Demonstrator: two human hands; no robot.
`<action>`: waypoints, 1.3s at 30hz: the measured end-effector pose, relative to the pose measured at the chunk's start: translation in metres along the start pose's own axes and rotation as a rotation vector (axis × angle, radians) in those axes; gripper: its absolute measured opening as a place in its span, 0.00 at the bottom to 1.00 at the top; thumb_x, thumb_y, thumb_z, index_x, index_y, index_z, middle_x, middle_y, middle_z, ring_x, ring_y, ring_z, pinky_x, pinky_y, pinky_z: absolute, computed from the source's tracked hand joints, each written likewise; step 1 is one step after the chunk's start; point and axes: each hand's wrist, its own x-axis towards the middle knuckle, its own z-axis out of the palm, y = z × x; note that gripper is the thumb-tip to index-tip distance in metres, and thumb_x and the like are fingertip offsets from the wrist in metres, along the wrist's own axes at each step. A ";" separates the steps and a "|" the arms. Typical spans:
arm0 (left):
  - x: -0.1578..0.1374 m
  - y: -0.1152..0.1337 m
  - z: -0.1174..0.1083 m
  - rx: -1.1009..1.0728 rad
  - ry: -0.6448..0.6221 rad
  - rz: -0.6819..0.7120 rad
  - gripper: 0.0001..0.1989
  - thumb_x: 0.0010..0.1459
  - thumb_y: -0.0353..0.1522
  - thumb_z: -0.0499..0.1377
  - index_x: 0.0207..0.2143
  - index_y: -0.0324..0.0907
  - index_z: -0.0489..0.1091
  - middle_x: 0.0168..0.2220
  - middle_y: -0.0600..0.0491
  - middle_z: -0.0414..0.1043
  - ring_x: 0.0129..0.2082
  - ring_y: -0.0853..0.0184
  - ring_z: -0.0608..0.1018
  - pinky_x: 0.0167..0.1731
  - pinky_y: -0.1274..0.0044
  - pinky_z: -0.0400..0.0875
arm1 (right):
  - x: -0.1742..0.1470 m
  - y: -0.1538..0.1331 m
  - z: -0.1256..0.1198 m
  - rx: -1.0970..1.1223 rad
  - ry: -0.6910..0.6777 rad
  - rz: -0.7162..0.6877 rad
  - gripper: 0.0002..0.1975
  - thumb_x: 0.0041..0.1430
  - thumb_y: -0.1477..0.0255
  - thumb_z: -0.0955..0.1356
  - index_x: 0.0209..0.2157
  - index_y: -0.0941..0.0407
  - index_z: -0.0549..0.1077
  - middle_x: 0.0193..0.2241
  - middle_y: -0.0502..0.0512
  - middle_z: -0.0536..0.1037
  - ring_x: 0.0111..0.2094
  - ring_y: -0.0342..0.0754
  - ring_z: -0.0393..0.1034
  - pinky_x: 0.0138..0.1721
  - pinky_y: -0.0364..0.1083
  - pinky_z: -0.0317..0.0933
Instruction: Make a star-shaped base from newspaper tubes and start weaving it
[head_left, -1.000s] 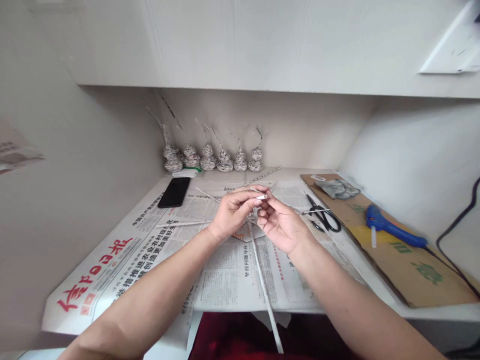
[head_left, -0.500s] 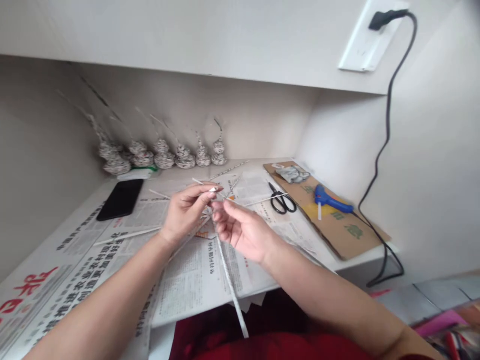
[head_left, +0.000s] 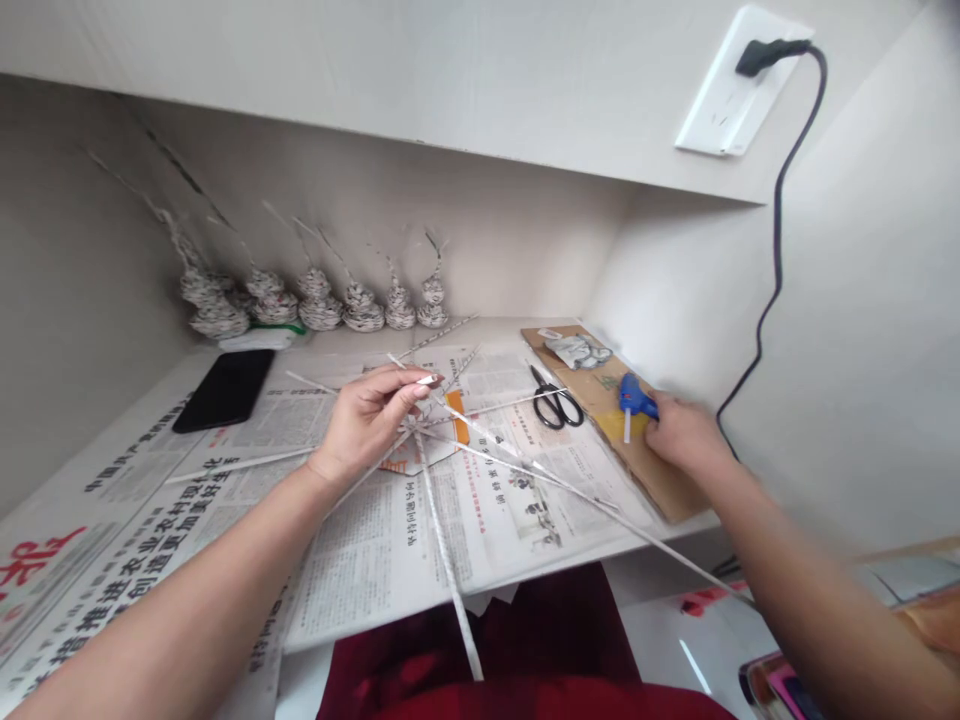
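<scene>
My left hand [head_left: 367, 415] pinches the white end of a thin rolled paper stick [head_left: 429, 380] between thumb and fingers. Below it, several more newspaper sticks [head_left: 442, 520] spread out like spokes from a centre on a small orange-and-white card piece [head_left: 459, 428], partly covered by my hand. On the right, my right hand [head_left: 684, 435] is closed around the handle of a blue glue gun [head_left: 636, 397]. The gun rests on a flat cardboard sheet [head_left: 667, 495], with a whitish glue stick or nozzle pointing towards me.
Black-handled scissors [head_left: 556, 405] lie beside the cardboard. A crumpled grey packet [head_left: 577, 350] sits at its far end. Left, a black phone [head_left: 225, 390] lies on newspaper [head_left: 187, 520]. Several woven paper gourds [head_left: 321, 305] line the back wall. A cord [head_left: 776, 250] hangs from the socket.
My right hand has left the paper sticks and moved right to grip the glue gun. My left hand stays in place with its paper stick. The view has shifted slightly.
</scene>
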 end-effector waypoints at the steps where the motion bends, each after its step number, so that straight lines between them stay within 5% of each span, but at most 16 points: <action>1: -0.001 -0.001 0.000 0.026 -0.012 0.011 0.13 0.60 0.40 0.62 0.38 0.40 0.80 0.37 0.48 0.81 0.30 0.68 0.79 0.29 0.77 0.77 | -0.001 0.001 0.001 0.011 -0.005 0.004 0.30 0.49 0.80 0.67 0.57 0.69 0.70 0.44 0.79 0.76 0.49 0.71 0.71 0.51 0.62 0.59; 7: -0.004 -0.002 0.000 0.099 -0.060 0.086 0.11 0.62 0.38 0.61 0.40 0.42 0.80 0.37 0.49 0.81 0.35 0.66 0.80 0.38 0.75 0.77 | -0.020 -0.014 -0.013 0.265 -0.106 0.003 0.21 0.57 0.67 0.67 0.52 0.56 0.75 0.33 0.58 0.77 0.34 0.53 0.72 0.38 0.51 0.66; 12: -0.004 0.001 0.002 0.088 -0.125 0.169 0.10 0.62 0.36 0.61 0.41 0.42 0.80 0.38 0.48 0.81 0.37 0.65 0.81 0.41 0.75 0.76 | -0.065 -0.046 -0.040 1.261 -0.539 0.011 0.22 0.55 0.56 0.72 0.46 0.55 0.76 0.26 0.49 0.67 0.24 0.44 0.62 0.24 0.44 0.60; 15: -0.004 0.002 0.003 0.080 -0.143 0.192 0.10 0.62 0.35 0.61 0.40 0.41 0.80 0.38 0.48 0.81 0.36 0.66 0.81 0.40 0.76 0.76 | -0.092 -0.067 -0.043 1.432 -0.606 0.005 0.17 0.57 0.57 0.72 0.43 0.54 0.77 0.24 0.48 0.64 0.23 0.42 0.59 0.22 0.43 0.58; 22: -0.003 0.000 0.004 0.043 -0.183 0.209 0.10 0.63 0.35 0.60 0.41 0.40 0.79 0.37 0.48 0.81 0.36 0.67 0.81 0.40 0.77 0.75 | -0.123 -0.100 -0.035 1.205 -0.352 -0.414 0.15 0.64 0.60 0.66 0.27 0.53 0.72 0.24 0.52 0.70 0.26 0.46 0.66 0.25 0.44 0.64; 25: -0.002 -0.001 0.004 0.024 -0.196 0.211 0.10 0.63 0.34 0.60 0.42 0.40 0.79 0.38 0.47 0.81 0.37 0.67 0.81 0.41 0.77 0.75 | -0.128 -0.112 -0.043 1.057 -0.252 -0.513 0.12 0.65 0.61 0.65 0.32 0.52 0.74 0.23 0.51 0.71 0.25 0.45 0.67 0.25 0.43 0.64; 33: -0.002 0.000 0.003 -0.008 -0.217 0.209 0.10 0.63 0.33 0.60 0.42 0.38 0.79 0.38 0.47 0.81 0.38 0.69 0.81 0.41 0.78 0.74 | -0.137 -0.118 -0.055 0.943 -0.277 -0.397 0.14 0.65 0.58 0.65 0.37 0.52 0.75 0.25 0.51 0.73 0.28 0.45 0.69 0.29 0.42 0.68; 39: -0.002 0.000 0.002 0.012 -0.223 0.222 0.10 0.64 0.33 0.60 0.42 0.39 0.79 0.38 0.47 0.81 0.37 0.68 0.81 0.40 0.78 0.74 | -0.135 -0.120 -0.059 0.890 -0.259 -0.405 0.15 0.61 0.56 0.67 0.28 0.52 0.74 0.25 0.51 0.74 0.28 0.46 0.70 0.30 0.42 0.70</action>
